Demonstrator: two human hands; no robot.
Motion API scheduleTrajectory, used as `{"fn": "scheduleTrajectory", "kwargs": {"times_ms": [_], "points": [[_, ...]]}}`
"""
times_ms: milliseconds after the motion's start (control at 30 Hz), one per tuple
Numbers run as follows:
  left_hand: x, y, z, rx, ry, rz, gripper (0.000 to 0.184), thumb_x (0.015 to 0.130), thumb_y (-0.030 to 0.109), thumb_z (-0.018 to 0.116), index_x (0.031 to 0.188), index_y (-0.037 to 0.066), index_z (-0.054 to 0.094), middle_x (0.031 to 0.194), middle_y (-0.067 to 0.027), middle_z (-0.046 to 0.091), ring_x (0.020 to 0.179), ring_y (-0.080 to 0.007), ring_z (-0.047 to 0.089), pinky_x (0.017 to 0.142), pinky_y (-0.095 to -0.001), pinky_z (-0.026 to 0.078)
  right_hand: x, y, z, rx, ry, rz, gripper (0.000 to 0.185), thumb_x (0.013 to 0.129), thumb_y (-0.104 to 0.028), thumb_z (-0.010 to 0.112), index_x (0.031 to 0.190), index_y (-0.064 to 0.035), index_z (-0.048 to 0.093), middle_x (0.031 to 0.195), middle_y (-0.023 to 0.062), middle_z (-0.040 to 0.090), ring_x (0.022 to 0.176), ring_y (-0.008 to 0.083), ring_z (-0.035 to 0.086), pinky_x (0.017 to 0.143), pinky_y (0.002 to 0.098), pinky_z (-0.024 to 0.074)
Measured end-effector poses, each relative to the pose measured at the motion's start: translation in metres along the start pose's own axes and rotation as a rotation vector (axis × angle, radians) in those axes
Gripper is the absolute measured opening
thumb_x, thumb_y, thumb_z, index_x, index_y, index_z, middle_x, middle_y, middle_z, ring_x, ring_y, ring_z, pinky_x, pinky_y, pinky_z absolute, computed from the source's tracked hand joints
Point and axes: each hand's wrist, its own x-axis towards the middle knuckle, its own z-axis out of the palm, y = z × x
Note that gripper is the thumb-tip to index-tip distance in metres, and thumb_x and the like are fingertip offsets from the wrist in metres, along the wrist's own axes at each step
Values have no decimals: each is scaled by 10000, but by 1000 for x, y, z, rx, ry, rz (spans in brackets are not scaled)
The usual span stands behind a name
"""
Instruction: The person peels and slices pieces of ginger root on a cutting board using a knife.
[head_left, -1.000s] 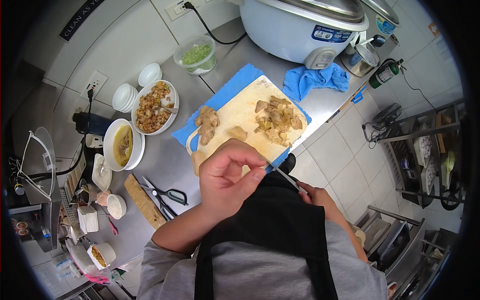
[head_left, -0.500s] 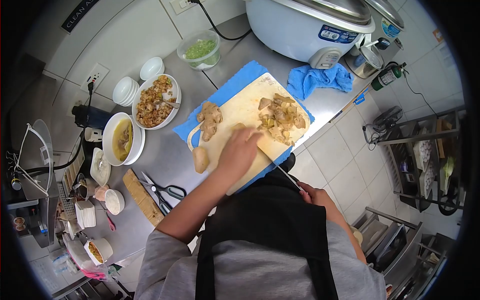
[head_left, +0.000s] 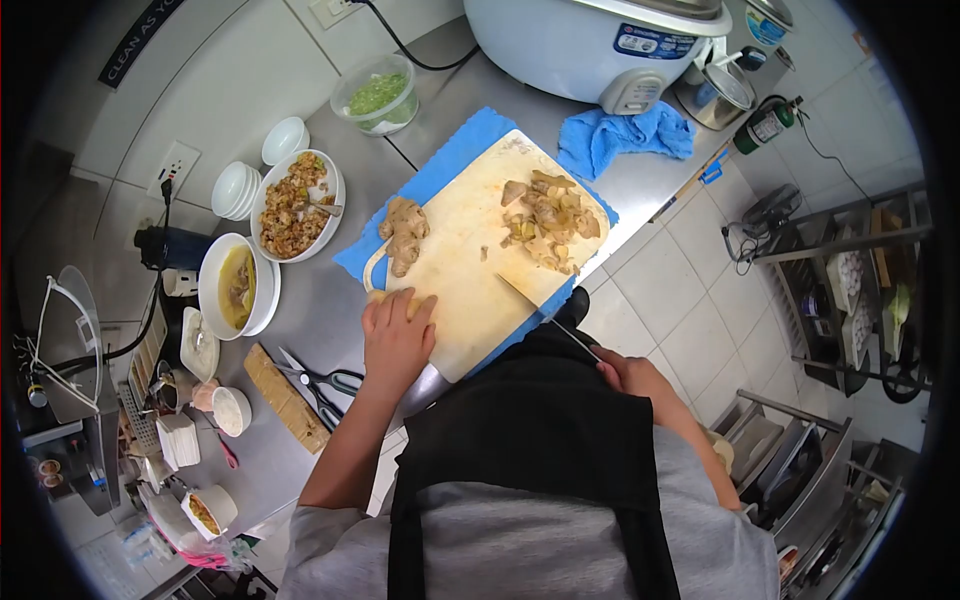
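Observation:
On the cream cutting board (head_left: 460, 290), my left hand (head_left: 397, 340) has its fingers curled over a peeled piece of ginger (head_left: 376, 295) near the left edge, mostly hidden under them. My right hand (head_left: 635, 378) grips the handle of a knife (head_left: 570, 335), whose blade rests across the board's near right side. A knobbly unpeeled ginger root (head_left: 405, 237) lies at the upper left of the board. Ginger peelings (head_left: 548, 222) form a pile on the right, and one small scrap (head_left: 484, 253) lies in the middle.
A blue cloth (head_left: 480, 130) lies beneath the board. Left of it are a bowl of chopped food (head_left: 335, 225), a bowl of yellowish liquid (head_left: 215, 290) and black scissors (head_left: 330, 385). Behind stand a tub of chopped greens (head_left: 398, 120) and a large rice cooker (head_left: 560, 60).
My left hand has moved left from the board's middle onto the peeled ginger piece, leaving a small scrap in view. My right hand still holds the knife, and the whole view has shifted slightly.

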Motion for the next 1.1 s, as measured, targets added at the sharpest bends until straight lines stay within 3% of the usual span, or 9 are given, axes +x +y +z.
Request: {"fn": "scheduleTrajectory", "kwargs": {"times_ms": [200, 333, 400, 667, 767, 833, 933, 1033, 1100], "points": [[20, 17, -18, 40, 83, -14, 368, 806, 246, 694, 1155, 136, 656, 1243, -114, 550, 1159, -293, 514, 1028, -461, 358, 12, -5, -8, -55, -12, -93, 413, 1018, -384, 423, 1298, -117, 567, 913, 222, 683, 852, 413, 644, 778, 474, 513], [76, 38, -2, -451, 94, 92, 255, 839, 140, 651, 1085, 77, 675, 1114, -104, 613, 999, -298, 603, 838, -391, 510, 9, -6, -11, -71, -22, -23, 415, 1018, -388, 423, 1295, -115, 569, 929, 223, 684, 850, 417, 644, 782, 476, 513], [118, 54, 9, -458, 135, 222, 181, 859, 96, 650, 1036, 72, 682, 1006, -106, 633, 889, -294, 644, 768, -367, 525, 3, -5, -10, -79, -24, -23, 411, 1018, -382, 427, 1299, -116, 565, 938, 222, 684, 856, 418, 644, 790, 479, 511], [190, 85, 40, -169, -172, 71, 430, 796, 188, 711, 1198, 108, 579, 1104, -113, 623, 1083, -282, 595, 846, -397, 524, -18, -5, 12, -8, 8, -32, 432, 1012, -378, 445, 1317, -87, 542, 905, 225, 681, 851, 396, 653, 792, 471, 511], [195, 83, 31, -321, -286, -44, 418, 787, 207, 720, 1171, 111, 584, 1123, -117, 623, 1078, -301, 596, 853, -388, 518, -22, 3, 17, 40, 67, -45, 425, 1009, -370, 457, 1316, -89, 542, 880, 221, 675, 830, 401, 649, 767, 470, 515], [194, 77, 33, -446, -254, -50, 417, 770, 190, 738, 1144, 98, 578, 1118, -99, 626, 1038, -278, 607, 848, -370, 511, -22, 8, 19, 44, 101, -62, 417, 1008, -363, 460, 1312, -91, 546, 869, 219, 673, 819, 404, 648, 754, 470, 518], [177, 74, 29, -996, 31, -149, 400, 763, 88, 763, 1113, 70, 571, 1088, -58, 624, 940, -197, 599, 800, -323, 504, -18, 12, 24, 50, 131, -109, 405, 1009, -348, 460, 1316, -96, 542, 846, 220, 671, 801, 405, 648, 734, 470, 521], [139, 63, 15, -1009, 207, -127, 379, 787, 56, 764, 1113, 67, 572, 1094, -50, 610, 955, -162, 578, 808, -296, 486, -10, 10, 19, 40, 95, -102, 395, 1011, -315, 455, 1339, -104, 517, 824, 226, 667, 783, 402, 649, 719, 471, 522], [99, 55, 17, -822, 213, -116, 372, 775, 50, 776, 1094, 61, 585, 1107, -68, 606, 964, -172, 584, 793, -308, 491, -4, 4, 12, 31, 44, -73, 391, 1011, -290, 453, 1355, -109, 499, 814, 230, 663, 772, 400, 648, 711, 471, 522]]}}
